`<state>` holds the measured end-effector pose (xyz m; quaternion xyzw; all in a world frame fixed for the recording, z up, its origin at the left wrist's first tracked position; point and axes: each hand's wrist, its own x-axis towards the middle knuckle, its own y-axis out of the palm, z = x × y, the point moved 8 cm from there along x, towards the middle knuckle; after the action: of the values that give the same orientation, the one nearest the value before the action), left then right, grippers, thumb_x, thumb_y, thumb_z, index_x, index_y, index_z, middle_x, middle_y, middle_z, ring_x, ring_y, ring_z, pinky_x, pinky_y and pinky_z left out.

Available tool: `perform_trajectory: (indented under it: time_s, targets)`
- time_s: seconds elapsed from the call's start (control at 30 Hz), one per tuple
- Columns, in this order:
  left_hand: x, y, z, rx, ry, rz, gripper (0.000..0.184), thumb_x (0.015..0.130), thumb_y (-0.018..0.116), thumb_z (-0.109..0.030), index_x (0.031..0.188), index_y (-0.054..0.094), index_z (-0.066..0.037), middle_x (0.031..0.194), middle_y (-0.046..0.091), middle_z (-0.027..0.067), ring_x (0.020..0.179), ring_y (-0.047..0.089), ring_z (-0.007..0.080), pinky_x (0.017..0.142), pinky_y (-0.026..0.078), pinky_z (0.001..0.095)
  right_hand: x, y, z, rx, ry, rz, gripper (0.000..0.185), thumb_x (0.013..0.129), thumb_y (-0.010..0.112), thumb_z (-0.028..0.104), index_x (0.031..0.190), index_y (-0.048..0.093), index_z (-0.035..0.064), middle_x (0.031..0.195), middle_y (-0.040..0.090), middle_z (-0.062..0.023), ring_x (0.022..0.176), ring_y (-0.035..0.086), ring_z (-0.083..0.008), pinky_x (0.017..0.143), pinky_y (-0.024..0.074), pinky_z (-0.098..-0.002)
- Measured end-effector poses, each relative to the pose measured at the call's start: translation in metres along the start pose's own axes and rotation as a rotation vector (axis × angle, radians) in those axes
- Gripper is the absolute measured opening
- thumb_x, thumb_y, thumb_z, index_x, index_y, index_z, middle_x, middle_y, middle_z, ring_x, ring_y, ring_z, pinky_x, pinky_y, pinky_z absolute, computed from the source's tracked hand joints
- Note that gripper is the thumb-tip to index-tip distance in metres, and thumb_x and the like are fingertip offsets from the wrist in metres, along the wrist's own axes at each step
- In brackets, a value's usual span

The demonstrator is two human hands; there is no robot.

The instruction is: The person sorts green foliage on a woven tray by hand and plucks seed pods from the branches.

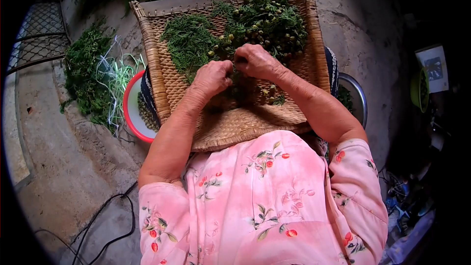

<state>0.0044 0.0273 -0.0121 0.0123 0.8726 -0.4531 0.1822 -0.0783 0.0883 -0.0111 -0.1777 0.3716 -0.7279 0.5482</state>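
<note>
A woven basket tray [156, 54] rests across my lap. Feathery green conifer sprigs [189, 39] lie on its left side, and darker sprigs with small yellowish-green cones [274, 25] fill its upper right. A few loose cones [267, 93] sit lower on the weave. My left hand [214, 77] is closed above the middle of the tray, its fingers curled inward. Close beside it, my right hand [256, 62] is closed too, in a pinch at the edge of the cone-bearing sprigs. The fingers hide whatever is between them.
A red-rimmed basin [128, 105] with small round pieces stands left of the tray, a metal basin [362, 98] to the right. More cut greenery [88, 69] and pale plastic strips [120, 83] lie on the floor. A black cable [110, 196] runs lower left; a green bowl [420, 88] stands far right.
</note>
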Motion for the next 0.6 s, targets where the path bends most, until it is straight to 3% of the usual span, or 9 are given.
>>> perform_trajectory:
  time_s: [0.03,0.07,0.13,0.17,0.27,0.4,0.43,0.47,0.6]
  targets:
    - [0.001,-0.005,0.008,-0.199,-0.057,-0.028,0.024,0.069,0.067,-0.010,0.090,0.058,-0.007,0.077,0.060,0.0103,0.071,0.060,0.0219,0.066,0.049,0.0342,-0.002,-0.015,-0.001,0.118,-0.016,-0.098,0.025,0.072,0.065,0.016,0.090,0.060,-0.0003,0.085,0.062,-0.0182,0.083,0.060,-0.0350,0.073,0.0492,-0.0404]
    - [0.003,-0.012,0.011,-0.339,-0.012,-0.109,0.021,0.073,0.066,-0.009,0.092,0.057,-0.005,0.076,0.059,0.0059,0.063,0.055,0.0148,0.059,0.049,0.0288,-0.003,-0.020,-0.010,0.219,0.039,-0.121,0.025,0.078,0.064,0.019,0.095,0.059,0.0001,0.081,0.061,-0.0116,0.075,0.060,-0.0224,0.067,0.0496,-0.0344]
    - [-0.002,-0.009,0.018,-1.024,-0.328,0.024,0.020,0.078,0.065,-0.011,0.094,0.056,-0.003,0.078,0.060,0.0044,0.062,0.057,0.0126,0.054,0.049,0.0245,-0.005,-0.025,-0.020,0.533,0.239,-0.042,0.025,0.082,0.063,0.021,0.096,0.058,-0.0002,0.080,0.061,-0.0062,0.072,0.058,-0.0138,0.064,0.0497,-0.0300]
    - [-0.003,-0.014,0.016,-1.155,-0.350,-0.031,0.019,0.082,0.062,-0.012,0.095,0.055,-0.001,0.081,0.061,0.0064,0.067,0.060,0.0124,0.054,0.052,0.0228,-0.006,-0.030,-0.019,0.615,0.253,-0.062,0.024,0.084,0.062,0.020,0.097,0.058,0.0008,0.081,0.060,-0.0034,0.071,0.056,-0.0092,0.063,0.0492,-0.0261]
    - [0.001,-0.009,0.023,-1.538,-0.367,-0.066,0.019,0.083,0.060,-0.010,0.098,0.054,-0.001,0.084,0.061,0.0081,0.070,0.063,0.0165,0.057,0.056,0.0258,-0.005,-0.044,-0.011,0.580,0.078,-0.281,0.028,0.079,0.063,0.019,0.096,0.060,-0.0028,0.085,0.064,-0.0135,0.076,0.062,-0.0200,0.066,0.0505,-0.0321]
    - [0.004,-0.001,0.026,-1.758,-0.406,-0.089,0.024,0.088,0.054,-0.021,0.102,0.051,-0.002,0.090,0.057,0.0094,0.078,0.062,0.0193,0.066,0.057,0.0347,-0.013,-0.049,0.029,0.419,-0.172,-0.425,0.020,0.074,0.065,0.006,0.093,0.059,0.0016,0.085,0.060,-0.0122,0.078,0.062,-0.0245,0.068,0.0501,-0.0318]
    - [0.008,0.003,0.025,-1.789,-0.364,-0.051,0.031,0.089,0.055,-0.031,0.102,0.052,-0.004,0.094,0.054,0.0090,0.082,0.061,0.0192,0.071,0.056,0.0370,-0.016,-0.050,0.041,0.463,-0.227,-0.416,0.019,0.074,0.064,0.004,0.092,0.059,0.0017,0.083,0.058,-0.0110,0.078,0.061,-0.0248,0.069,0.0503,-0.0313]
    - [0.008,0.005,0.025,-1.792,-0.368,-0.051,0.031,0.089,0.055,-0.031,0.102,0.052,-0.004,0.094,0.054,0.0090,0.082,0.061,0.0192,0.071,0.056,0.0370,-0.014,-0.045,0.048,0.464,-0.287,-0.345,0.020,0.078,0.063,-0.001,0.097,0.060,0.0027,0.089,0.059,-0.0073,0.080,0.062,-0.0160,0.069,0.0507,-0.0267]
    - [0.006,0.000,0.015,-1.820,-0.358,-0.140,0.038,0.085,0.058,-0.042,0.099,0.054,-0.007,0.090,0.055,0.0069,0.077,0.060,0.0181,0.066,0.056,0.0343,-0.018,-0.057,0.061,0.501,-0.367,-0.390,0.018,0.078,0.062,-0.001,0.096,0.061,0.0027,0.087,0.062,-0.0073,0.078,0.062,-0.0167,0.068,0.0510,-0.0263]
